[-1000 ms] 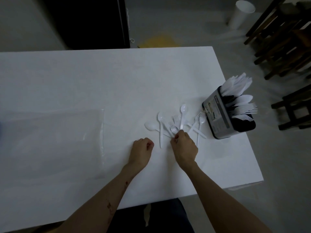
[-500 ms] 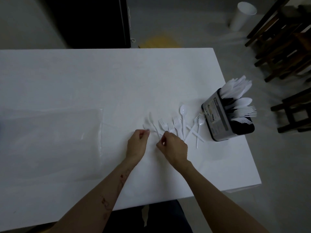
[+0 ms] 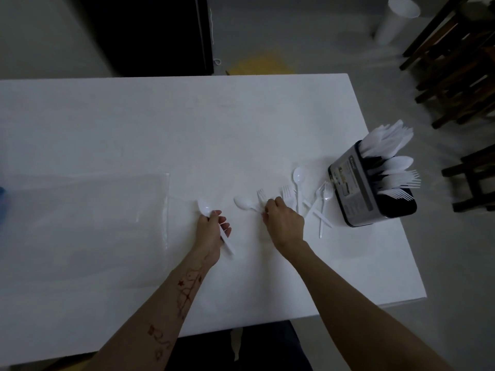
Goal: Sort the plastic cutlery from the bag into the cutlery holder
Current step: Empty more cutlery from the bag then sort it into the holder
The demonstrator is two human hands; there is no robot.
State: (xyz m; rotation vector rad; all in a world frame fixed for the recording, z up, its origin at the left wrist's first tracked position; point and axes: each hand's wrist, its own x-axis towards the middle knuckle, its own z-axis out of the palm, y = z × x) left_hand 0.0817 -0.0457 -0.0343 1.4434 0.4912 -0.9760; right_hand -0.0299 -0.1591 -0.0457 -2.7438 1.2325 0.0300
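Nearest, gripping a white plastic spoon (image 3: 205,208) in the left hand (image 3: 210,232), fingers curled round the handle, bowl sticking out past the thumb toward the far side, handle end poking out below the palm and over the white table (image 3: 187,124). Just to the right, reaching with the right hand (image 3: 284,223), fingertips pressed together at the handle of a second spoon (image 3: 244,203) lying on the tabletop; pinching it or only touching it, cannot tell. Partly covering a small fork (image 3: 261,195) with the knuckles. Lying flat on the left side of the table, well apart from the hands, a clear plastic bag (image 3: 85,226). Beyond the right hand, spreading across the surface, loose cutlery: a fork (image 3: 288,194) beside a third spoon (image 3: 299,180) pointing away, then more crossed forks (image 3: 322,199) near the holder. Standing near the right edge, a dark cutlery holder (image 3: 356,191) with a printed label on its side, already holding knives (image 3: 385,140) in the far compartment, spoons (image 3: 396,164) in the middle and forks (image 3: 401,183) nearest. Farther off, on the grey floor, showing a white cup (image 3: 396,20) and dark wooden chairs (image 3: 455,62).
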